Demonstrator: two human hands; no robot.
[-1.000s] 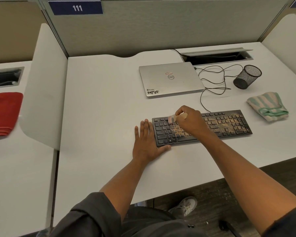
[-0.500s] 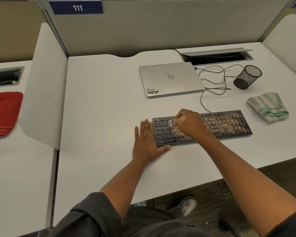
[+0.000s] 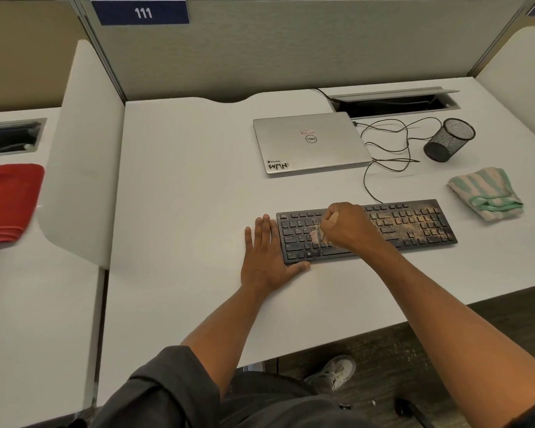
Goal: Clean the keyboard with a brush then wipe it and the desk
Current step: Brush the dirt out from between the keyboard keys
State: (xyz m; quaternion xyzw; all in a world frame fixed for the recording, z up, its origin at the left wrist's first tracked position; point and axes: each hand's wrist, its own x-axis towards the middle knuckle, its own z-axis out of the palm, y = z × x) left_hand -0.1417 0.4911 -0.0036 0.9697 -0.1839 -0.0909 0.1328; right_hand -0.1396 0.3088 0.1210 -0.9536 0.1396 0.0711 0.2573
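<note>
White counter [image 3: 183, 186] within grey partition [image 3: 291, 47]. Left hand [image 3: 264, 257] spread flat beside the dusty keyboard [image 3: 414, 222]; right hand [image 3: 349, 225] grips a brush [image 3: 317, 234] on the keys.

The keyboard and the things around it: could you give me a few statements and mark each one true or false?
1. The right hand grips a brush over the keyboard. True.
2. The left hand holds the striped cloth. False: it lies flat beside the keyboard's left end; the cloth sits untouched on the desk.
3. The laptop is open. False: its lid is closed.
4. The keyboard's right half carries tan dust. True.
5. The mesh pen cup stands upright. False: it lies on its side.
</note>
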